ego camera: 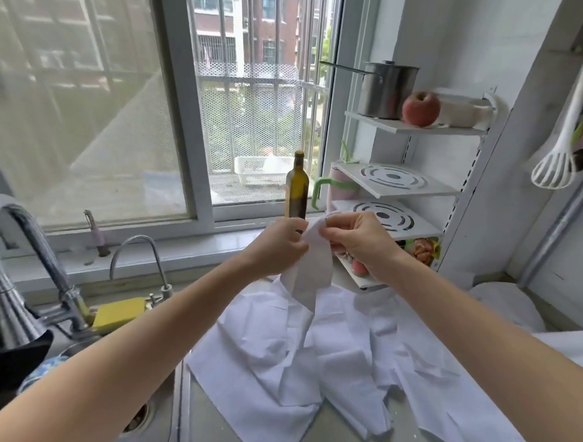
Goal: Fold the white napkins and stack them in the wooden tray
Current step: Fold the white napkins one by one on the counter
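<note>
left hand [276, 245] and right hand [357, 240] both pinch one white napkin [309, 273] top edge, raised above the napkin pile [309, 358] beside the sink [155, 417]. risk: hanging tail drags the pile askew; wooden tray not visible.

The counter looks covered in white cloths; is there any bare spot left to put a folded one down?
A bare strip of counter shows below the spread napkins, beside the sink. Toward the rack and bottle it is crowded.
</note>
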{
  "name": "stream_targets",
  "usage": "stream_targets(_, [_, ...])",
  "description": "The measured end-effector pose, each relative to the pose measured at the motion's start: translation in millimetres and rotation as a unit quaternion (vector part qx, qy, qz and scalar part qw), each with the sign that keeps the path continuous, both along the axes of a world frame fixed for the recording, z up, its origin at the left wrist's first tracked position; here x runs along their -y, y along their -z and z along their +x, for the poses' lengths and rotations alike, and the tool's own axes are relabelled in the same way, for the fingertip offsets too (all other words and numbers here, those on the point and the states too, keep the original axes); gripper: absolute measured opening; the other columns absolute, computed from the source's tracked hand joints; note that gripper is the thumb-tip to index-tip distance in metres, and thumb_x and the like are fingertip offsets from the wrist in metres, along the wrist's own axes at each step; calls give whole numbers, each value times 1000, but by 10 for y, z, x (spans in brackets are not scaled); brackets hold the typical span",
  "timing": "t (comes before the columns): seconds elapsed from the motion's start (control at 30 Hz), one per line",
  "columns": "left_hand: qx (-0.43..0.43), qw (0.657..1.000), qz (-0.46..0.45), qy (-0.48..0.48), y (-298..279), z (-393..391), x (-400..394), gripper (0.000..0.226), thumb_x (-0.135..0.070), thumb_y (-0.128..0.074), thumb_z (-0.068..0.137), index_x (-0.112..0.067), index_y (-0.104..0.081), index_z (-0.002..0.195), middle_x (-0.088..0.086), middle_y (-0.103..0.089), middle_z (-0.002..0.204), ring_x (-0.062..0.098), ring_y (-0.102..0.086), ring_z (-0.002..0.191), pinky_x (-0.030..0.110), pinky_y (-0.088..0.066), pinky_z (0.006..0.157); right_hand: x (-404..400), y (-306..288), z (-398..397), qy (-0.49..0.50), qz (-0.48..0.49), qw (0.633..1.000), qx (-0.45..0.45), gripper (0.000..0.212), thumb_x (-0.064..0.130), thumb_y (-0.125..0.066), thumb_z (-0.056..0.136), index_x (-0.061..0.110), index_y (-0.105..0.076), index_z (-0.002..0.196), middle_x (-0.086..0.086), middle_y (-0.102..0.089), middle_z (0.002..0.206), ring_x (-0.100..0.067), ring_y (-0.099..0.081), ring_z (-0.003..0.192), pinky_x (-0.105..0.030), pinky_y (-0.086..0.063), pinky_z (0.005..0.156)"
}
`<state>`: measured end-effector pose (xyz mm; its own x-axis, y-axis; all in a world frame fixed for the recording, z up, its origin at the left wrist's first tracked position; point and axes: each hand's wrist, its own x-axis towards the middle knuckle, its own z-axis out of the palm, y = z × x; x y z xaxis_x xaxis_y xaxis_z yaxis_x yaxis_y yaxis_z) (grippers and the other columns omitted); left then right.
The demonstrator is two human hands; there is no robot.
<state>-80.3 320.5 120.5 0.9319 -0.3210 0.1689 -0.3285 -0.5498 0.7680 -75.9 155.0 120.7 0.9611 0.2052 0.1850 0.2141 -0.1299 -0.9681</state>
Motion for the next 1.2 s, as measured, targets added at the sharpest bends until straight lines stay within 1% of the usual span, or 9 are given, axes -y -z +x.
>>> stream_targets(0.27, [-163, 980, -116, 1, 400, 203, -520, 17, -18, -56, 94, -9, -70, 96, 3, -70, 88, 21, -64, 78, 27, -48, 68, 447, 300, 75, -34, -93, 987, -129, 27, 20, -54, 90, 15, -60, 64, 1, -56, 63, -17, -53, 60, -24, -41, 51])
stream_targets(0.37, [-197, 962, 181, 56, 604, 258, -596, 35, -39, -75, 79, -9, -69, 97, -3, -67, 86, 17, -63, 78, 23, -44, 65, 540, 445, 90, -168, -329, 909, -193, 26, 47, -73, 78, 22, -71, 81, 8, -68, 80, -7, -63, 72, -18, -49, 64])
stream_targets(0.47, [-44, 892, 448, -29, 703, 410, -523, 18, -22, -64, 86, -8, -67, 96, 10, -66, 99, 30, -64, 92, 31, -44, 69, 481, 658, 300, -67, -582, 806, -82, 14, 24, -69, 81, 12, -63, 78, -6, -66, 83, -25, -64, 80, -27, -45, 64])
stream_targets(0.6, [316, 856, 373, -168, 182, 682, -506, 16, 9, -59, 77, -6, -63, 76, 10, -62, 75, 33, -65, 70, 34, -46, 52, 412, 399, 566, 238, -551, 759, 251, 17, -7, -49, 80, 6, -59, 86, -12, -61, 66, -32, -61, 59, -28, -33, 49])
stream_targets(0.77, [476, 805, 345, -86, 196, 468, -768, 18, 1, -71, 70, -10, -70, 85, 4, -60, 73, 24, -61, 67, 31, -51, 50, 511, 376, 345, 189, -547, 705, 410, 28, -9, -68, 59, 7, -58, 79, -6, -55, 66, -25, -51, 41, -20, -27, 36])
stream_targets(0.87, [410, 832, 373, -11, 755, 206, -843, 26, -18, -74, 75, -12, -70, 100, 4, -66, 87, 27, -63, 83, 33, -54, 61, 549, 867, 147, 94, -572, 714, 393, 38, 3, -79, 58, 8, -61, 91, -7, -58, 82, -27, -60, 61, -31, -43, 37])
stream_targets(0.93, [245, 870, 426, 34, 1177, 24, -833, 47, -42, -61, 88, -20, -58, 128, -3, -64, 117, 22, -57, 109, 34, -50, 85, 552, 1305, -2, 23, -584, 734, 347, 42, 13, -80, 62, 10, -61, 99, -6, -60, 94, -27, -63, 79, -33, -47, 43])
stream_targets(1.07, [-9, 841, 524, 134, 2019, -423, -819, 67, -61, -34, 94, -27, -23, 151, 1, -47, 143, 23, -39, 129, 34, -33, 103, 509, 2241, -368, -193, -675, 693, 163, 56, 25, -53, 90, 19, -32, 141, 1, -34, 148, -26, -50, 117, -38, -49, 76])
stream_targets(1.2, [-102, 800, 547, 223, 2612, -920, -718, 60, -57, -27, 98, -27, -21, 150, -2, -30, 155, 26, -39, 131, 37, -33, 107, 499, 2777, -692, -294, -683, 669, -8, 74, 8, -37, 89, 35, -8, 151, 8, -21, 158, -27, -49, 125, -34, -43, 91])
